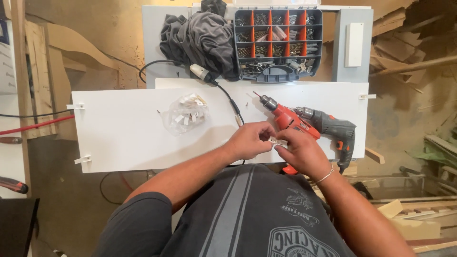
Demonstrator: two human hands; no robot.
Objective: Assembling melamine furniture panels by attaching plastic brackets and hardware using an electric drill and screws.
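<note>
A clear plastic bag of small white pieces — mid-panel, crumpled.

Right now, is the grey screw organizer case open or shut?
Open: the organizer case shows its orange-divided compartments of screws, with no lid over them.

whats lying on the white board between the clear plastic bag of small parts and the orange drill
In the head view, a black power cable crosses the flat white board between the clear plastic bag of small white parts and the orange power drill. Otherwise that stretch is bare.
</note>
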